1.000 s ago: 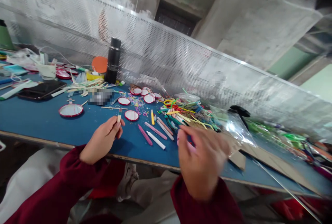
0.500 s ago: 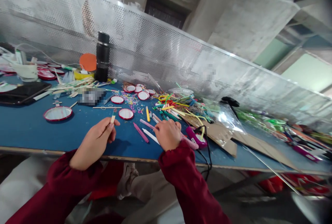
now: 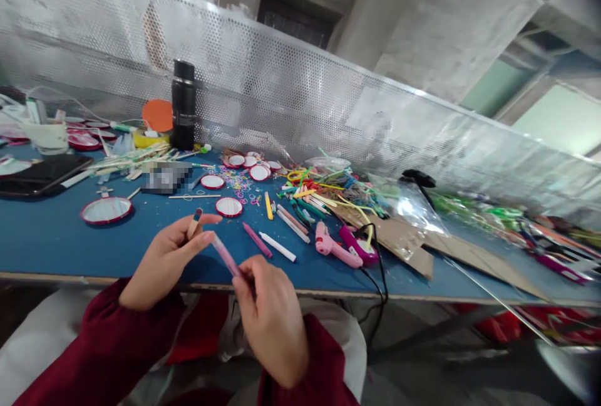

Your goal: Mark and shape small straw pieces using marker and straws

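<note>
Blue-topped table (image 3: 42, 230) spans the view, w/ perforated metal screen (image 3: 282, 80) along its back edge. Flat cardboard strip (image 3: 474, 260) lies twd the right end, slanting down to the front edge. Black vacuum flask (image 3: 183, 108) stands upright nr the back edge, left of the middle.

R hand (image 3: 272, 315) is at the front edge, nr its middle; L hand (image 3: 162, 255) is above the same edge, a bit further left. Pink glue gun (image 3: 339, 248) lies nr the front edge, right of R hand. Red-rimmed disc (image 3: 229, 207) lies flat, further from the front edge than the L fingertips. White marker (image 3: 278, 247) & magenta marker (image 3: 257, 240) lie btwn disc & glue gun.

Pink pen (image 3: 225, 255): R thumb & fingers closed round the barrel, pen tilted, pale end up at L thumb; touching or just in front, can't tell. Small wooden stick (image 3: 193, 224), dark-ended: pinched in L thumb & fingers, index partly extended.

Step in hand, prob.: getting pen ready at the L fingertips; capped or not, can't tell. Next move calls for firm R grip, steady L pinch.
</note>
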Motion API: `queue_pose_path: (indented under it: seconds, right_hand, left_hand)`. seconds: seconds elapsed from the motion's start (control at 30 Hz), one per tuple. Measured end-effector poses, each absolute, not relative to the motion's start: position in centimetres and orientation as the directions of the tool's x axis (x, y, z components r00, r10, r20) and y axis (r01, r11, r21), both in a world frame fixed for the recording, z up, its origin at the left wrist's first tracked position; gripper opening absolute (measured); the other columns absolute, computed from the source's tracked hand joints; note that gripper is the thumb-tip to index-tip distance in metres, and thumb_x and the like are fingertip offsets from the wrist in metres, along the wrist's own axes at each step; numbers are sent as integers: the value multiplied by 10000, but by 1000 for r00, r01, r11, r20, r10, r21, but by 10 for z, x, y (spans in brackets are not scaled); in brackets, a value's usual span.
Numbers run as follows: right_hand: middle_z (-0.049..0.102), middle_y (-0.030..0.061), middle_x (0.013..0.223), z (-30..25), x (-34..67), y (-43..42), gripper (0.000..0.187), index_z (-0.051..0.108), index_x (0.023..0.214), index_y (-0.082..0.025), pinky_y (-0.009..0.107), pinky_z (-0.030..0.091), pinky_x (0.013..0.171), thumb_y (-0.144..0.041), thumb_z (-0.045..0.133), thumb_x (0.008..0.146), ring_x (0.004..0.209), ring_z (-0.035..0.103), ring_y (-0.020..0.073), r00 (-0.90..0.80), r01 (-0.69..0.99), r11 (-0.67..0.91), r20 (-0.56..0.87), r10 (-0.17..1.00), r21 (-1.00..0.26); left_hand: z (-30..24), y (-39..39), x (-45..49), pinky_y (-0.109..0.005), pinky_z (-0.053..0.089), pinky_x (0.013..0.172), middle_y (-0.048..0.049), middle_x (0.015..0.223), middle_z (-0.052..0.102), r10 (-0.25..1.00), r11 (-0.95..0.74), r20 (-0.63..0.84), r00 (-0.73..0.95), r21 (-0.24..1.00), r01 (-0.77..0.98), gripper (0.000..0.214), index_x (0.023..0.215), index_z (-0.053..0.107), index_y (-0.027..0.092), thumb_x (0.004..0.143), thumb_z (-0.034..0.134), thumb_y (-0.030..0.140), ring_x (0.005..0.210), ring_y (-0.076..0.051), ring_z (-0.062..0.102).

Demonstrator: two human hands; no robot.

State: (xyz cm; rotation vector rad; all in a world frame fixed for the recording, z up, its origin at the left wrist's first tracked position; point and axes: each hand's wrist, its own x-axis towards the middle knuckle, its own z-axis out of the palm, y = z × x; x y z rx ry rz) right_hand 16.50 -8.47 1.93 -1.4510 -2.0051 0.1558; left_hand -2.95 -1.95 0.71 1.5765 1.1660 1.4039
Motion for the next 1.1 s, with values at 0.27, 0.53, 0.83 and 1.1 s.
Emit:
queue_pose_path:
  seconds: [0.27, 0.53, 0.83, 1.1]
  right_hand:
    - [669, 29, 942, 19, 150, -82, 58, 560, 967, -229, 294, 423, 761, -254, 510, 951, 862, 613, 197, -150, 760, 375, 418, 896, -530]
    - [644, 23, 955, 18, 160, -93, 59, 544, 977, -236, 296, 419, 772, -270, 504, 951, 887, 593, 193, -89, 711, 341, 402, 911, -615]
    - [621, -10, 847, 33, 137, -61, 211, 585, 999, -203, 239, 415, 687, -395, 588, 908, 743, 560, 128, -42, 396, 423, 444, 895, -815]
    - [668, -26, 739, 40, 118, -41, 223, 687, 851, -195, 218, 384, 606, -367, 569, 929, 664, 567, 110, -135, 394, 474, 461, 877, -787]
  left_hand:
    - [12, -21, -28, -254, 377, 591, -25, 971, 693, 956, -288, 293, -17, 947, 139, 316, 746, 612, 200, 847, 630, 499, 747, -158, 536]
    - [3, -18, -30, -230, 252, 479, 41, 627, 489, 971, -224, 208, -116, 964, -143, 260, 888, 662, 229, 826, 684, 480, 543, -98, 297]
    - [5, -19, -29, -212, 270, 457, 38, 581, 515, 966, -244, 226, -128, 959, -144, 303, 881, 708, 181, 776, 739, 464, 524, -86, 322]
    - [4, -19, -32, -262, 455, 757, -55, 992, 700, 960, -277, 271, -75, 957, -91, 307, 703, 630, 168, 772, 753, 441, 880, -190, 593]
